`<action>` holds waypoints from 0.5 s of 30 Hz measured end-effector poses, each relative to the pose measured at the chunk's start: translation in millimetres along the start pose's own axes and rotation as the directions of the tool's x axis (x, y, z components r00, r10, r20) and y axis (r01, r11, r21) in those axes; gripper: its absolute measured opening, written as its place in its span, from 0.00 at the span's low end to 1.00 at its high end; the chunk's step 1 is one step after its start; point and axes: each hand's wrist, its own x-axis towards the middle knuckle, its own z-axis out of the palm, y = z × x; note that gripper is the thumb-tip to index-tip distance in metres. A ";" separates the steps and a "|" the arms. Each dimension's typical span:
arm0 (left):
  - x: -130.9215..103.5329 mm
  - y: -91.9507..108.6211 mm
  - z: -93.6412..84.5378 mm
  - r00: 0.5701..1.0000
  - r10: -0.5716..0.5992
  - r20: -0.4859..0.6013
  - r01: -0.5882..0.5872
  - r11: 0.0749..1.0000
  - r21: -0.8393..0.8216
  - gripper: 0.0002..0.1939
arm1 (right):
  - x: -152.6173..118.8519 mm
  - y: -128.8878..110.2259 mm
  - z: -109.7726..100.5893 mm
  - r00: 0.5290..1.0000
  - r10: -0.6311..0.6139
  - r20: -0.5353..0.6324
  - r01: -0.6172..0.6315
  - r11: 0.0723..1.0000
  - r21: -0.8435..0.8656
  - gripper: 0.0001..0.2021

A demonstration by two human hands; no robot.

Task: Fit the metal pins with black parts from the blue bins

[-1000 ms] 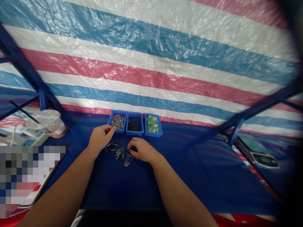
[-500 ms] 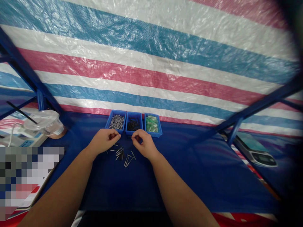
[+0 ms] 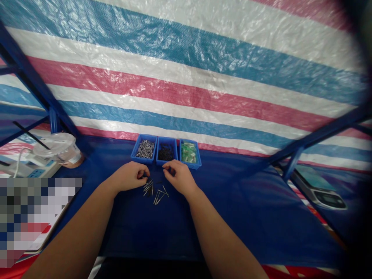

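Observation:
My left hand (image 3: 130,177) rests low over the table, its thumb and fingers curled together beside a loose pile of thin silver pins (image 3: 148,186). Whatever its fingertips hold, if anything, is too small to make out. Facing it, my right hand (image 3: 180,179) has thumb and forefinger pinched just in front of the middle bin; I cannot see what is between them. A second small group of pins (image 3: 159,197) lies nearer to me. Behind my hands, the left blue bin (image 3: 134,155) contains silver pins, the middle bin (image 3: 157,150) small black pieces, the right bin (image 3: 191,166) green and whitish pieces.
At left stand a lidded plastic cup (image 3: 69,153) with a black straw and a power strip (image 3: 43,170). A digital scale (image 3: 325,190) is at right. Blue metal frame bars (image 3: 290,164) flank the blue table, with a striped tarp (image 3: 203,97) behind.
My left hand has come down toward the loose pins and now covers some of them. My right hand stays pinched in nearly the same place. The whole view has shifted slightly.

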 end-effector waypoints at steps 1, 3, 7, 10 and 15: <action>-0.3 -0.4 -0.9 1.000 -0.003 0.005 0.003 1.000 0.000 0.09 | -0.8 -0.6 -0.4 0.996 -0.017 0.084 0.018 1.000 -0.013 0.07; -0.9 -0.2 -2.3 1.000 -0.004 0.007 0.004 1.000 -0.005 0.09 | -2.0 -1.4 0.5 0.977 -0.032 0.209 0.042 0.998 -0.045 0.07; -2.1 0.9 -2.0 0.999 0.006 0.034 -0.005 1.000 -0.027 0.06 | -3.8 -0.6 5.9 0.952 -0.038 0.303 0.065 0.995 -0.077 0.07; -3.0 0.4 0.0 0.997 0.002 0.083 0.000 1.000 -0.025 0.06 | -5.2 -0.2 8.4 0.945 -0.036 0.326 0.072 0.992 -0.100 0.07; -3.9 1.0 -0.4 0.997 -0.004 0.072 0.003 1.000 0.023 0.05 | -4.2 -7.7 3.8 0.963 -0.126 0.239 0.141 0.989 -0.048 0.06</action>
